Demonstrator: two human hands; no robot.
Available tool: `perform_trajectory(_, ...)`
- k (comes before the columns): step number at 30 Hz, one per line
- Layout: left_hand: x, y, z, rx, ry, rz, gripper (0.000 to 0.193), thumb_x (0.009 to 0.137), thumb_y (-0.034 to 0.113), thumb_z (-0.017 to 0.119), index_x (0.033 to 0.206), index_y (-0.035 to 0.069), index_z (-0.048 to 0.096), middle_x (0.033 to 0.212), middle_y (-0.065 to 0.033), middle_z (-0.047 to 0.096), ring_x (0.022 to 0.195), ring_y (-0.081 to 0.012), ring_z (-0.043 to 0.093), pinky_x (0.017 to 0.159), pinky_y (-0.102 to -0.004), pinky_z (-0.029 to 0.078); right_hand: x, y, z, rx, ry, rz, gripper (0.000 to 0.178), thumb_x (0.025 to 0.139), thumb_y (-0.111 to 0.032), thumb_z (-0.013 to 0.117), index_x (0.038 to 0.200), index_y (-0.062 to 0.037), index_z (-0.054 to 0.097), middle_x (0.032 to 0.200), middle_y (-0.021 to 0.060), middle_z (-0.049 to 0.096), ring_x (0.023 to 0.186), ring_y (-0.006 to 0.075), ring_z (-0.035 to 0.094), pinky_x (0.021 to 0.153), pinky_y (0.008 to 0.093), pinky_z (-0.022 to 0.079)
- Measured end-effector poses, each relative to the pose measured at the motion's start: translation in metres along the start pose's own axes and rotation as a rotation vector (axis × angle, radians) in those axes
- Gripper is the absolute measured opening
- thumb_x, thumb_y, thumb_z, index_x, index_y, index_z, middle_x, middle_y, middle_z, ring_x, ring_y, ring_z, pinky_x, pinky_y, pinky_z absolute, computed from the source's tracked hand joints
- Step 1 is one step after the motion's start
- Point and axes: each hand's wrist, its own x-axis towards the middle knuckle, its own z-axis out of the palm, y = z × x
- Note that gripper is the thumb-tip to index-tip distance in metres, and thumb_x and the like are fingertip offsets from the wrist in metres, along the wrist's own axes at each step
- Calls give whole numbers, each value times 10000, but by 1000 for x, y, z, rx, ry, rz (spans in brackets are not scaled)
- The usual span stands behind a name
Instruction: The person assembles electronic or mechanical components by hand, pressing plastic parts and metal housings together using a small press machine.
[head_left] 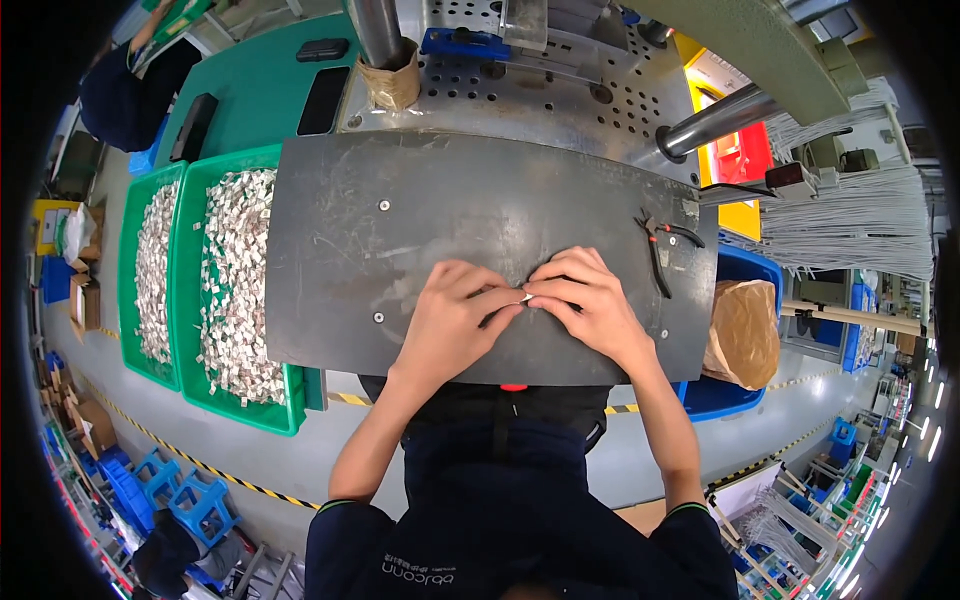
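Over the middle of the dark grey work plate (430, 200), my two hands meet fingertip to fingertip. Between them is a tiny whitish piece (527, 297), mostly covered by the fingers and too small to name. My left hand (462, 318) pinches it from the left with thumb and forefinger. From the right, my right hand (585, 300) closes thumb and forefinger on the same piece. A pair of pliers (656, 250) with dark handles and red-orange marks lies on the plate to the right of my right hand.
Left of the plate stand two green trays (293, 400) of many small whitish pieces (238, 290). A phone (323, 101) and a dark box (194, 127) lie on a green surface. To the right, a blue bin (712, 400) holds a brown paper bag (742, 335). Metal posts (720, 122) rise behind.
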Motion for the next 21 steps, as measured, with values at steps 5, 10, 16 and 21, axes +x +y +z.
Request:
perform_trajectory(5, 30, -11, -4, 12, -87, 58, 116, 810, 126, 845, 901, 99, 779, 909, -34, 719, 896, -266, 670, 892, -386, 506, 12, 14, -3, -33, 26, -11, 187, 812, -116, 855, 977, -62, 784, 1012, 30, 734, 951, 242, 658, 893, 378, 483)
perform_trajectory(10, 107, -49, -14, 59, -178, 96, 116, 819, 114, 830, 874, 64, 741, 887, -82, 711, 891, -300, 680, 877, -409, 523, 57, 48, -5, -123, 170, 67, 163, 837, -120, 844, 956, -66, 747, 1002, 34, 728, 971, 262, 649, 912, 390, 465)
perform_trajectory(16, 131, -83, -4, -205, -55, 70, 183, 821, 127, 861, 913, 18, 747, 961, -92, 753, 917, -302, 701, 814, -399, 558, 75, 74, -5, -63, 351, 69, 201, 790, -93, 886, 899, -44, 724, 1009, 58, 757, 927, 247, 678, 907, 377, 488)
perform_trajectory(21, 129, -82, -10, -129, -96, 125, 179, 808, 116, 877, 898, 19, 757, 1082, -89, 773, 1002, -287, 713, 891, -385, 567, 70, 68, -12, -143, 323, 17, 214, 780, -103, 895, 912, -46, 737, 1093, 54, 764, 1024, 265, 688, 946, 399, 488)
